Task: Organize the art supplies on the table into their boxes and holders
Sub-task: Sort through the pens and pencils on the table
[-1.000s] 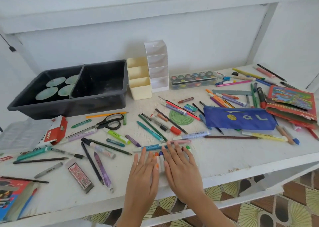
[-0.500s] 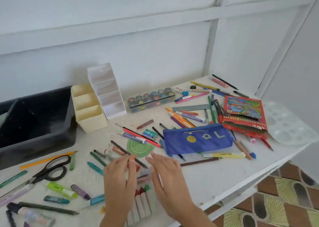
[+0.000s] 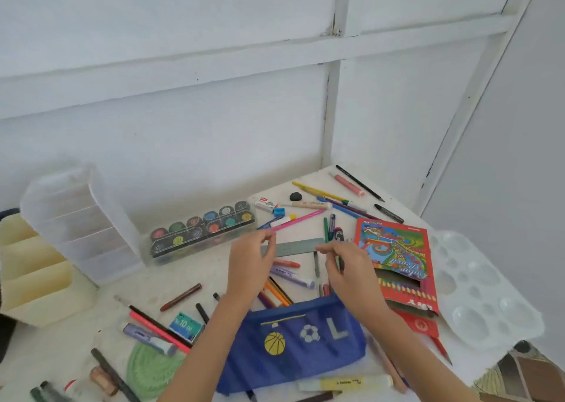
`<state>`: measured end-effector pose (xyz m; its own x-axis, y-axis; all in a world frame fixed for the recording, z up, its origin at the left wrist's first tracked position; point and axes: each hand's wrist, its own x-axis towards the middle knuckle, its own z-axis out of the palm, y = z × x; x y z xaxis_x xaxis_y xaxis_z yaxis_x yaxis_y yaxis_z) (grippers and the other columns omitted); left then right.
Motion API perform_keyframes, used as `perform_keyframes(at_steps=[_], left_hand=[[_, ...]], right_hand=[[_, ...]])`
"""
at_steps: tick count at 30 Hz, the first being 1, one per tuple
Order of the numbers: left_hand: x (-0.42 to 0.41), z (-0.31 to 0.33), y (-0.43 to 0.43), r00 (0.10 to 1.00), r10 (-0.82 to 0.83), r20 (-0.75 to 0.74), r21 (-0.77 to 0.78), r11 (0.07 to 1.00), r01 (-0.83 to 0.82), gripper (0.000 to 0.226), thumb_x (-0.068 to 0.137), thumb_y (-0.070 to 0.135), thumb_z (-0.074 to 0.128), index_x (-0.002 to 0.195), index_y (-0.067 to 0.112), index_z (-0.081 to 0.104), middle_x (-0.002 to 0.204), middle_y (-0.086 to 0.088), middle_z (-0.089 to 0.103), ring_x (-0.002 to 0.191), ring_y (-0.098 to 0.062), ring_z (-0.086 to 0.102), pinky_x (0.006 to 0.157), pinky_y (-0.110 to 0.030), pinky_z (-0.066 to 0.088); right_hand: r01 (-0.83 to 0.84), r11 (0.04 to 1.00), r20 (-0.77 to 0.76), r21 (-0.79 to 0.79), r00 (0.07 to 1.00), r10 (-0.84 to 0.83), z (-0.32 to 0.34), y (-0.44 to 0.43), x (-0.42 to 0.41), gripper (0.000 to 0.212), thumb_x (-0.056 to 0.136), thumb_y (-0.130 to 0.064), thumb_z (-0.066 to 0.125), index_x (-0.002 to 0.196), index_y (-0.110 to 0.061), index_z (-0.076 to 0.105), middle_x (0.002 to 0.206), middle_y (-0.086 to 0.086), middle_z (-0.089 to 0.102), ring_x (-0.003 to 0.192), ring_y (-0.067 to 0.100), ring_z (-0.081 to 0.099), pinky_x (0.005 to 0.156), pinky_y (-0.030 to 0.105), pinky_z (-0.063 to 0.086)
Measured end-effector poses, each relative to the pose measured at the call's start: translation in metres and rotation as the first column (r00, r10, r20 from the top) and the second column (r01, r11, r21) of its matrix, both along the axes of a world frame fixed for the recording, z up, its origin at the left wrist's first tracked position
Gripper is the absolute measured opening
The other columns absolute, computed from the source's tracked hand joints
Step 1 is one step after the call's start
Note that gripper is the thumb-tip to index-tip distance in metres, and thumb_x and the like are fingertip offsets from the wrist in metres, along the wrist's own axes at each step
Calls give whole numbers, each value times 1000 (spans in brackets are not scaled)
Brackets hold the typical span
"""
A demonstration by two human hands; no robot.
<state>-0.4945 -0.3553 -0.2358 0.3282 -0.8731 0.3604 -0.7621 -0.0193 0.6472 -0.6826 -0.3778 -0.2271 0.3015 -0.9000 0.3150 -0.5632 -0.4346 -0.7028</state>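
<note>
Pens, markers and pencils lie scattered over the white table (image 3: 214, 267). My left hand (image 3: 249, 264) pinches the left end of a grey ruler (image 3: 296, 246), just under the tip of a pink pen (image 3: 301, 219). My right hand (image 3: 348, 271) hovers at the ruler's right end, its fingers curled round a thin green pen (image 3: 337, 262). A blue pencil case (image 3: 305, 340) lies under both forearms. To the right sits a red coloured-pencil box (image 3: 397, 267), open at its lower end.
A clear tiered holder (image 3: 79, 224) and a cream holder (image 3: 33, 276) stand at the left. A paint-pot set (image 3: 201, 233) sits by the wall, and a white palette (image 3: 477, 291) at the right edge. A green protractor (image 3: 149, 371) and an eraser (image 3: 185, 325) lie near the front.
The view has swung right and up. Both hands left the crayons near the front edge and moved back over the pencil case to the ruler and pens.
</note>
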Motion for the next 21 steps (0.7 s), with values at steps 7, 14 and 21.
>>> perform_keyframes(at_steps=[7,14,21], left_hand=[[1,-9,-75,990,-73,121,71,995,65,23,93,11,55,112,13,69,105,-3,71,92,-18,65,84,-34,50],[2,-23,-99,959,-54,279,83,996,32,15,88,12,63,97,17,74,93,1,73,83,-24,60,72,-32,35],[1,-26,-98,956,-49,288,142,990,8,23,91,17,59,112,15,67,108,-2,68,102,-24,54,83,-31,28]], right_hand=[[-25,1000,-121,-1,992,24,-2,-75,-10,26,89,-4,52,104,-17,68,99,-4,68,98,15,58,90,32,44],[62,996,-319,-62,945,-79,-1,-128,-14,28,92,-11,48,114,-16,65,103,1,66,101,20,51,88,36,41],[208,974,-604,-94,766,-222,-12,-159,-19,32,96,-10,45,125,-18,53,116,3,59,112,23,47,93,34,36]])
